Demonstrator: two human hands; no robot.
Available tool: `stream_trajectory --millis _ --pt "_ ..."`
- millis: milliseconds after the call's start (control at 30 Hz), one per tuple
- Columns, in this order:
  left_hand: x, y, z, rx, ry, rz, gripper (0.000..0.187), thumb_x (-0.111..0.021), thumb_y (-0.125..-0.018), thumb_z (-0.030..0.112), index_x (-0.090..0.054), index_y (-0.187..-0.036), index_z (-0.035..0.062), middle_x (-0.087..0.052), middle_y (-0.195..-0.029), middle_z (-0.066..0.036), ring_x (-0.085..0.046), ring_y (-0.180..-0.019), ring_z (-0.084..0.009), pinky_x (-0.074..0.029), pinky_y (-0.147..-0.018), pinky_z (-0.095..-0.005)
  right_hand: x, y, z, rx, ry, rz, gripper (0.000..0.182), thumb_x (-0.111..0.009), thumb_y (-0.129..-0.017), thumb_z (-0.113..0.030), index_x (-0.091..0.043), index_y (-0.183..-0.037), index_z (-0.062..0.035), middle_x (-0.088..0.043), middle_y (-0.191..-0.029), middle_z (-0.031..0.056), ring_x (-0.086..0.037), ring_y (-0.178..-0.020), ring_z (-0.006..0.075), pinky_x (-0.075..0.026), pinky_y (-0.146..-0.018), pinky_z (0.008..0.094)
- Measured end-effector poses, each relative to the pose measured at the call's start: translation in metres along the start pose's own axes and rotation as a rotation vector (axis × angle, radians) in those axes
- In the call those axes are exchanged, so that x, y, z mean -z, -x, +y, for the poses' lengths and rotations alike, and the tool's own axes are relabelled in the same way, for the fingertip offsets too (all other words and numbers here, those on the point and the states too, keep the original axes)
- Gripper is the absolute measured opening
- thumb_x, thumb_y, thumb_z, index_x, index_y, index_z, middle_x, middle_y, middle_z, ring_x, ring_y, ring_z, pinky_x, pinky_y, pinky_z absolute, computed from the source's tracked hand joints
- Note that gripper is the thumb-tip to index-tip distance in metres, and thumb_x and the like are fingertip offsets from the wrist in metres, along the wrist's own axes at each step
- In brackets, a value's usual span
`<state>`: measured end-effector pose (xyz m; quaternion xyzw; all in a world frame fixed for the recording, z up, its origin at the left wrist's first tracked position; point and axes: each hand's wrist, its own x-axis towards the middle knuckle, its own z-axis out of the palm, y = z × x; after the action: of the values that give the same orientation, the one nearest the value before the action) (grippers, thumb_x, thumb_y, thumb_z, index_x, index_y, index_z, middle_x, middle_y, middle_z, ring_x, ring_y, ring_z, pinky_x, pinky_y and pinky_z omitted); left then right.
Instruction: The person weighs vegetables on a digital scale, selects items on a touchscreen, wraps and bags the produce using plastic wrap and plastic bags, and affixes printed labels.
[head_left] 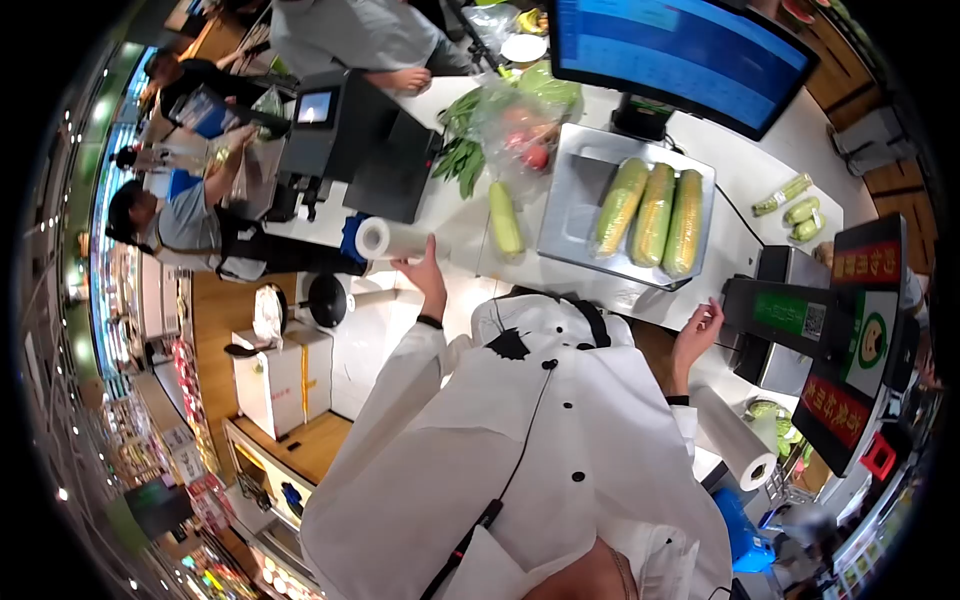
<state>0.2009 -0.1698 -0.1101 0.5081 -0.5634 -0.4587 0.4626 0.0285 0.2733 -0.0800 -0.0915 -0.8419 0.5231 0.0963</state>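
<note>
My left hand (425,278) is beside a roll of plastic bags (385,240) at the counter's near edge, its fingers apart and nothing visible in them. On the right, my right hand (699,333) is raised near the counter edge, fingers partly curled; whether they hold anything is too small to tell. Between the hands and farther away, three wrapped corn cobs (653,215) lie on a metal scale tray (572,180). A pale green squash (506,218) rests left of the tray. Behind it are leafy greens (462,140) and a clear bag with red produce (520,135).
A monitor (685,55) stands behind the tray, a black printer-like machine (370,140) to the left. Wrapped vegetables (800,215) lie at the right, near a payment stand (780,310). Another bag roll (735,440) is at lower right. Several people stand across the counter and left.
</note>
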Motion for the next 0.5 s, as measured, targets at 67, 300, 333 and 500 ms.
stream_trajectory --millis 67,300,333,500 --pt "-0.010 -0.015 0.002 -0.071 0.096 0.064 0.086 -0.082 -0.071 0.015 -0.028 -0.135 -0.0021 -0.044 -0.130 -0.017 -0.047 -0.115 -0.0259 -0.038 -0.097 -0.0364 -0.003 0.001 -0.019 0.061 0.015 -0.021 0.025 -0.050 -0.095 -0.014 -0.053 -0.116 -0.0022 -0.055 -0.097 0.0065 -0.050 -0.076 0.0112 -0.043 -0.066 0.0249" --pt "0.026 -0.062 0.040 0.192 0.135 -0.504 0.057 -0.074 -0.076 0.007 -0.045 -0.124 -0.0018 -0.058 -0.115 -0.011 -0.057 -0.100 -0.0206 -0.044 -0.089 -0.0315 -0.068 0.041 -0.106 0.520 -0.019 -0.541 0.018 -0.053 -0.089 -0.005 -0.056 -0.106 -0.0006 -0.057 -0.096 0.0123 -0.056 -0.083 0.0228 -0.045 -0.074 0.0286" --pt "0.026 -0.060 0.050 0.246 0.230 -0.552 0.050 -0.072 -0.077 0.008 -0.049 -0.120 -0.0019 -0.060 -0.110 -0.009 -0.057 -0.100 -0.0198 -0.044 -0.088 -0.0296 -0.087 0.051 -0.131 0.556 -0.078 -0.722 0.019 -0.054 -0.088 -0.003 -0.056 -0.106 -0.0013 -0.057 -0.099 0.0151 -0.057 -0.085 0.0272 -0.046 -0.077 0.0316" --pt "0.019 -0.047 0.107 0.172 0.164 -0.744 0.037 -0.074 -0.076 0.008 -0.060 -0.108 -0.0043 -0.063 -0.101 -0.006 -0.058 -0.089 -0.0160 -0.047 -0.081 -0.0301 -0.129 0.081 -0.162 0.665 -0.073 -0.897 0.027 -0.058 -0.085 -0.004 -0.054 -0.112 -0.0038 -0.054 -0.107 0.0145 -0.056 -0.092 0.0281 -0.045 -0.084 0.0349"
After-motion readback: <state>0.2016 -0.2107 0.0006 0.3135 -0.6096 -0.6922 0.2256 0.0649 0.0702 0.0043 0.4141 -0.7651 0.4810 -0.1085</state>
